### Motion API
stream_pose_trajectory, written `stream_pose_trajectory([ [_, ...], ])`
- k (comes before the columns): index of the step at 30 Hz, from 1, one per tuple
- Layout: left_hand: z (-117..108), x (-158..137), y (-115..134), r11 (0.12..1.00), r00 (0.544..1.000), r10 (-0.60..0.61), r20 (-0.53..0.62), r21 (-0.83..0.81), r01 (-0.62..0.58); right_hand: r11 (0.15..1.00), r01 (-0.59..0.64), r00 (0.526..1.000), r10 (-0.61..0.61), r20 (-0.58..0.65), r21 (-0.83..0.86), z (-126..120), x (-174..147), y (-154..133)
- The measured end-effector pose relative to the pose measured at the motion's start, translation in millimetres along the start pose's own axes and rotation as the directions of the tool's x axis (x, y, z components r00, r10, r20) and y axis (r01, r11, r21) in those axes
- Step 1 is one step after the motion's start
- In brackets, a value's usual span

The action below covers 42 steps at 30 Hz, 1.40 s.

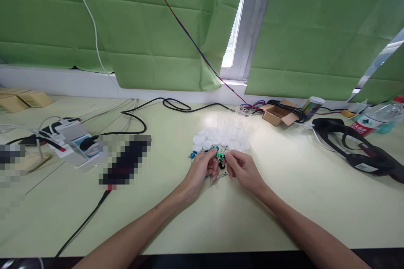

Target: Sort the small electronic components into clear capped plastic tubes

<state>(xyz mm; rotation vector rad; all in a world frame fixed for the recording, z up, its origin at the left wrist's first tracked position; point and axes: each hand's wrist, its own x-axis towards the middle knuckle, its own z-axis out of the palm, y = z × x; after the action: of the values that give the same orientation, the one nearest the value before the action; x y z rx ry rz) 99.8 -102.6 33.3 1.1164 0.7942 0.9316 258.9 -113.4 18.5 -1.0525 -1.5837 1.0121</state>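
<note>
Two bare hands meet over a pale green desk (158,218), just in front of a cluster of clear plastic tubes (237,130), some of them upright. The left hand (201,168), in front of the tubes and to their left, has thumb and fingers narrowed in a pinch, holding a small shiny green piece (220,155). The right hand (243,168), directly in front of the tubes, brings its thumb and forefinger close together at the right end of that green piece; whether they grip it or only touch it, I cannot tell. A small black ring-like part (221,165) hangs between the hands, in front of the tubes. Shiny blue pieces (193,154) with thin wires show by the left hand, to the left and front of the tubes. White round caps (202,138) lie in a pile immediately left of the tubes. Behind the tubes and to their right sit an open cardboard box (274,117) and a printed canister (312,107). Well to the right of the tubes are a black headset (362,159) and a clear bottle with a red cap (375,117). Far left of the tubes lies a white power strip (75,141) with cables plugged in.
</note>
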Motion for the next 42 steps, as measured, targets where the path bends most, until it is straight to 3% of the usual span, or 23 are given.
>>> stream_pose_trajectory([
  [12,-0.2,0.9,-0.1,1.0,0.999,-0.004,-0.034,-0.026,0.003,0.995,0.013,1.0,-0.013,0.004,0.095,1.7,-1.5,-3.1],
  [36,0.3,-0.1,-2.0,0.999,1.0,0.015,-0.01,0.049,-0.014,0.999,-0.013,1.0,0.012,-0.019,-0.031,0.6,1.5,2.1],
  [42,-0.3,0.9,-1.1,0.999,0.999,0.028,-0.022,0.017,-0.028,1.0,-0.013,1.0,0.013,-0.023,0.026,1.1,0.7,0.7],
])
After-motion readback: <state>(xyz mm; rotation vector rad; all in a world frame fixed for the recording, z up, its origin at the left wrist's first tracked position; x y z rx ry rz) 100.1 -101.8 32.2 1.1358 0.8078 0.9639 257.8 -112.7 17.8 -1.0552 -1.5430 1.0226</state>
